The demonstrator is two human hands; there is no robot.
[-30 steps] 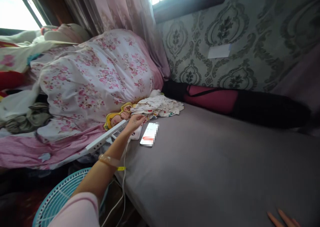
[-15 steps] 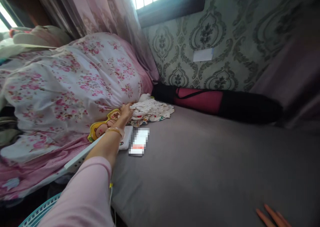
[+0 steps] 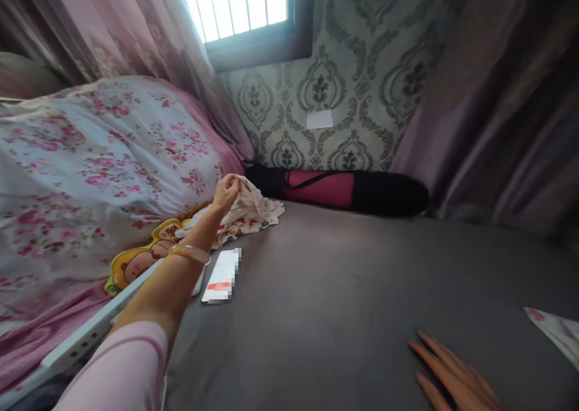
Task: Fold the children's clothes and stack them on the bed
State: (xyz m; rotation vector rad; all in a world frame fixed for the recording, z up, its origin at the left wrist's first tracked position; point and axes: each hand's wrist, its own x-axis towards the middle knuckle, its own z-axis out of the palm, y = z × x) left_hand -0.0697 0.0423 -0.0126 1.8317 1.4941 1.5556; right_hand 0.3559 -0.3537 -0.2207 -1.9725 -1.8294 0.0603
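1. Left hand (image 3: 227, 191): left of centre in the frame, fingertips together, clamped on the upper edge of the white printed cloth (image 3: 253, 210).
2. Cloth: just left of centre, bunched. Pinched edge pulled up to the fingers; the rest lies crumpled on the grey sheet (image 3: 344, 302), coloured prints showing along its lower edge.
3. Left arm: runs up from the bottom left. Pink short sleeve (image 3: 115, 369), pale bangle (image 3: 190, 253) on the forearm near the wrist.
4. Right hand (image 3: 455, 372): bottom right, back of hand up, fingers slightly apart, thumb side split wider, nothing held. Looks flat on the sheet, but the bottom edge crops the palm, so can't confirm full contact.
5. Phone (image 3: 220, 276): on the sheet below the cloth, just right of the left forearm, screen lit, partly pixelated.
6. Yellow cushion (image 3: 136, 266): cartoon face print, left side of the frame, just left of the forearm. White power strip (image 3: 85, 337) below it, lower left, partly behind the arm.
7. Floral bedding (image 3: 108, 163): heaped across the left side.
8. Black-and-red long bag (image 3: 332, 189): upper middle, lying along the foot of the patterned wall (image 3: 323, 82), right of the cloth.
9. White cloth corner (image 3: 558, 334): right edge, red mark near its tip, well apart from the left hand.
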